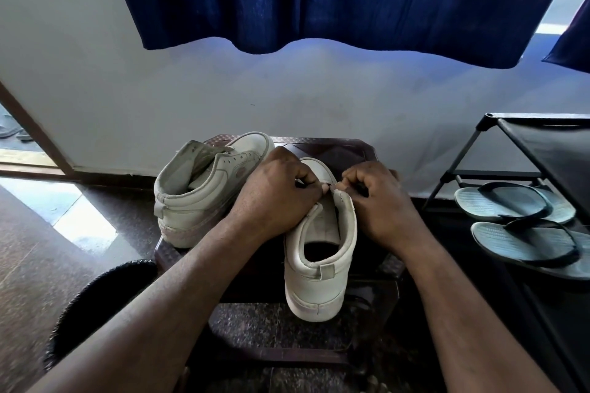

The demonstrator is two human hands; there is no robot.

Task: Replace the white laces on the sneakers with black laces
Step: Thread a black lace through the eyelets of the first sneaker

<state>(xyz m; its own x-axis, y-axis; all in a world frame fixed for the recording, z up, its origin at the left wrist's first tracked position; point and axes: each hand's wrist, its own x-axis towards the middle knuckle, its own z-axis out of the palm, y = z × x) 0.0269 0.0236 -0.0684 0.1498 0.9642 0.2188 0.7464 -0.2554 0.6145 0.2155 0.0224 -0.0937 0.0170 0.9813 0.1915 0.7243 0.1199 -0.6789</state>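
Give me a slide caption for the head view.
Left hand and right hand pinch the lacing edge of the nearer sneaker on a dark stool; second sneaker beside it.

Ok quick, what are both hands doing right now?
Left hand: curled, pinching the sneaker at its eyelets.
Right hand: curled, pinching the same sneaker's flap.
Anything finer in either pinch is too small to tell.
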